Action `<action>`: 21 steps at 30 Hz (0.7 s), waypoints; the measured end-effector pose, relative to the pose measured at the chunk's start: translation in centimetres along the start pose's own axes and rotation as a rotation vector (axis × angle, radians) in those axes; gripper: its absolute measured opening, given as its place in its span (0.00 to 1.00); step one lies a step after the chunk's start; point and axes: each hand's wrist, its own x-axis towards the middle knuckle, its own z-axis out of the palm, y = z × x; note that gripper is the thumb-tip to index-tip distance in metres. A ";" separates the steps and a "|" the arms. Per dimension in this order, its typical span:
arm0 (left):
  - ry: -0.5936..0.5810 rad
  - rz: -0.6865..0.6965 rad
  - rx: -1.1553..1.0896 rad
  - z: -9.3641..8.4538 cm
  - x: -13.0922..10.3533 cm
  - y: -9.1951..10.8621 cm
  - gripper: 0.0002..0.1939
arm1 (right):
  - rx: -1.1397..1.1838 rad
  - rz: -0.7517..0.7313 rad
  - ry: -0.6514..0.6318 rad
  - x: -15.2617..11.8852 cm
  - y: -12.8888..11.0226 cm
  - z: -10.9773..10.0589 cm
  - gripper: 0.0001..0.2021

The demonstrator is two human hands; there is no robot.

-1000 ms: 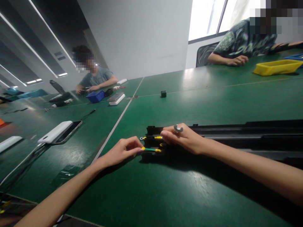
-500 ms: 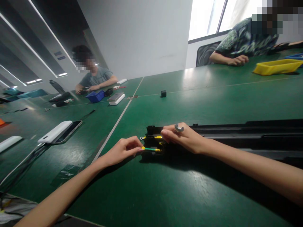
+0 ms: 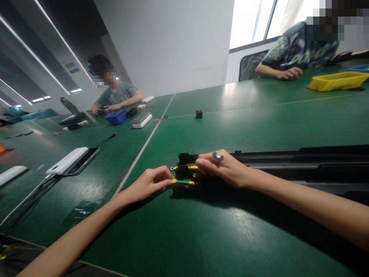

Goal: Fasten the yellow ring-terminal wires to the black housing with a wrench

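Observation:
My left hand (image 3: 151,182) is closed in a pinch on the near end of a short green wire (image 3: 183,182) with yellow sleeves at its ends. The wire's other end reaches the open end of a long black metal housing (image 3: 276,166). Over that housing end, my right hand (image 3: 220,167) is closed, and the C-shaped silver head of an open-end wrench (image 3: 218,156) sticks out above its fingers. The wrench's other end is hidden. Beside the fingers lies a yellow-and-black wire (image 3: 186,167) with a ring terminal (image 3: 172,168) pointing left.
The housing stretches to the right edge of the green table (image 3: 230,238). Left lie a phone (image 3: 83,161), a white power bank (image 3: 67,161) and cables. A small black block (image 3: 199,114), a blue bin (image 3: 116,117) and a yellow bin (image 3: 337,81) stand farther back. Two people sit across.
Both hands keep almost the same place and grip. The wire and the housing show no clear movement.

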 end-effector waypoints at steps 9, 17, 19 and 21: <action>0.003 0.000 -0.021 0.0 0.0 -0.1 0.09 | -0.021 -0.014 0.002 0.0 0.0 -0.1 0.23; -0.003 0.016 -0.035 0.0 0.0 -0.1 0.09 | -0.015 -0.012 0.009 0.0 -0.1 0.0 0.23; -0.004 0.010 -0.033 0.0 0.0 -0.1 0.09 | -0.013 -0.012 0.011 0.0 0.0 0.0 0.22; -0.002 0.006 -0.030 0.0 0.0 -0.1 0.09 | -0.015 -0.015 0.012 0.0 0.0 0.0 0.22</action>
